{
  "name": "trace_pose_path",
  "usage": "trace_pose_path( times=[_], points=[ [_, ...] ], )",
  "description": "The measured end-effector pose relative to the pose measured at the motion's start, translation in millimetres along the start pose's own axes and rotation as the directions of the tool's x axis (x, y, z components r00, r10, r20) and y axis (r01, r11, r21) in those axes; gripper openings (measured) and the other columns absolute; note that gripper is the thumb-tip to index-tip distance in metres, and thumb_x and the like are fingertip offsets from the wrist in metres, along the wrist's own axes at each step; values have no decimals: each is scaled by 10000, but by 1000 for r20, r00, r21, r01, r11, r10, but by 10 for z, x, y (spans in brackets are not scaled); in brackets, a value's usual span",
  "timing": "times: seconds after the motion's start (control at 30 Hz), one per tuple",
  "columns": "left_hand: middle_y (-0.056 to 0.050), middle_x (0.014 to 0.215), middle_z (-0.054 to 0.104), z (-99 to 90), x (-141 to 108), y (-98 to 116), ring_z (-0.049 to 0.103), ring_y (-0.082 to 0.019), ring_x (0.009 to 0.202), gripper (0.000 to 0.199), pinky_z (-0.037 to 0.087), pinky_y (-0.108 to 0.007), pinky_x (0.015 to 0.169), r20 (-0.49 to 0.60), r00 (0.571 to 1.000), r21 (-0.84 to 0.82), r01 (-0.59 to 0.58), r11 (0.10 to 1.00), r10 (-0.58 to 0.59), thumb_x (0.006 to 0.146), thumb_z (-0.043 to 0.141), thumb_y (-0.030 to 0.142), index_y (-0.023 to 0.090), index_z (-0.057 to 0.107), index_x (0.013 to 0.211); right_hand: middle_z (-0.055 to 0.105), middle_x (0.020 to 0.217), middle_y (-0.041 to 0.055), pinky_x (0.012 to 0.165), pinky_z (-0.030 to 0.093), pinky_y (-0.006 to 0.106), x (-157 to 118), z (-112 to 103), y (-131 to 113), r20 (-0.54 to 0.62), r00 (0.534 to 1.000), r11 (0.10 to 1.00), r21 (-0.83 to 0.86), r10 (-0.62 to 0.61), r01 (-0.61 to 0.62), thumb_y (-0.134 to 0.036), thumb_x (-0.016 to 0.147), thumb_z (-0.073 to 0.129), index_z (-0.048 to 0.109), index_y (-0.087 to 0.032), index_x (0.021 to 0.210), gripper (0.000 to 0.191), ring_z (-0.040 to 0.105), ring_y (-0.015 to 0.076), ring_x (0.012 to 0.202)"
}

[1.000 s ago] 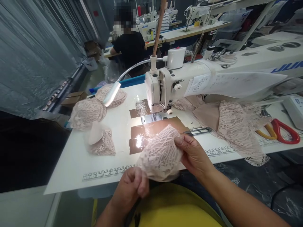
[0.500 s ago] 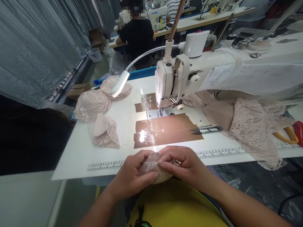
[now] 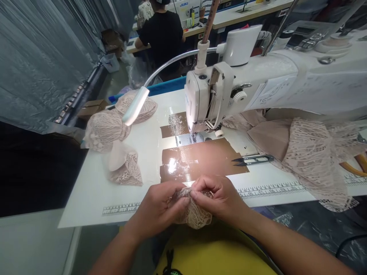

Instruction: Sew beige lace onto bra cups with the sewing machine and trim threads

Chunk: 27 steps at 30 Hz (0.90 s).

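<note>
Between my two hands, at the front edge of the sewing table [image 3: 151, 160], is a piece of beige lace fabric [image 3: 197, 215]. My left hand [image 3: 162, 202] pinches its left side between thumb and fingers. The fingers of my right hand [image 3: 219, 198] are closed on its upper right edge, thumb tip close to the left thumb. Part of the lace is hidden under my fingers. Beyond the hands stands a white sewing machine [image 3: 200, 99], its needle area lit by a lamp [image 3: 136, 107]. Thread snips [image 3: 254, 159] lie to the right of brown tape [image 3: 206, 160].
Stacked lace cups [image 3: 107, 130] and a single lace cup piece [image 3: 124, 164] lie on the left. More beige lace fabric [image 3: 309, 152] drapes over the right front edge. A printed ruler [image 3: 120, 209] runs along the front. Another person [image 3: 163, 34] sits farther back.
The lace has turned and bunched in my fingers, with more hanging below them. My thumbs have come closer together. The camera view has shifted slightly.
</note>
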<state>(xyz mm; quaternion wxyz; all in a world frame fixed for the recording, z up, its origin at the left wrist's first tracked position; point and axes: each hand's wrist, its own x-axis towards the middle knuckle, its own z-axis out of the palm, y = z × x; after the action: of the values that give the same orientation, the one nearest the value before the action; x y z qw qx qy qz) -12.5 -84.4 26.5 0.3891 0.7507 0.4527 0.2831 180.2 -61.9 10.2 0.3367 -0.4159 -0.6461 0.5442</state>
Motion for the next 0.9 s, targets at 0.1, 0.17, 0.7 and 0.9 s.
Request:
trace_pose_path(
  times=[0.1,0.17,0.7,0.9],
  points=[
    [-38,741,629,20,89,-8,537,-132,647,137,399,-231,598,36,999,-88,26,996,-23,867,522,200,150,649,883,600,603,0,508,382,229,38,-54,11,-9,1000,999,-34,-11,11,-251,778,590,568,-182,627,168,509,116,551],
    [-30,693,600,31,131,-21,507,-124,616,168,380,-229,574,38,998,-143,56,988,-51,879,505,216,143,643,818,575,592,-13,504,368,222,67,-113,12,17,1000,999,-49,-11,12,-267,792,593,586,-181,655,162,485,106,545],
    [-21,718,540,10,407,-44,468,-114,672,198,389,-235,630,203,951,-642,309,702,-233,823,625,317,127,619,764,560,641,-14,528,358,217,231,-357,-142,155,988,1000,8,26,-28,-260,819,585,587,-173,689,156,477,101,579],
    [10,586,541,87,449,-112,468,-87,525,266,365,-197,504,168,871,-804,392,448,-463,707,723,354,129,587,661,622,728,8,579,417,230,307,-471,-123,182,982,998,33,53,-60,-312,824,588,643,-180,788,147,544,125,651]
  ],
)
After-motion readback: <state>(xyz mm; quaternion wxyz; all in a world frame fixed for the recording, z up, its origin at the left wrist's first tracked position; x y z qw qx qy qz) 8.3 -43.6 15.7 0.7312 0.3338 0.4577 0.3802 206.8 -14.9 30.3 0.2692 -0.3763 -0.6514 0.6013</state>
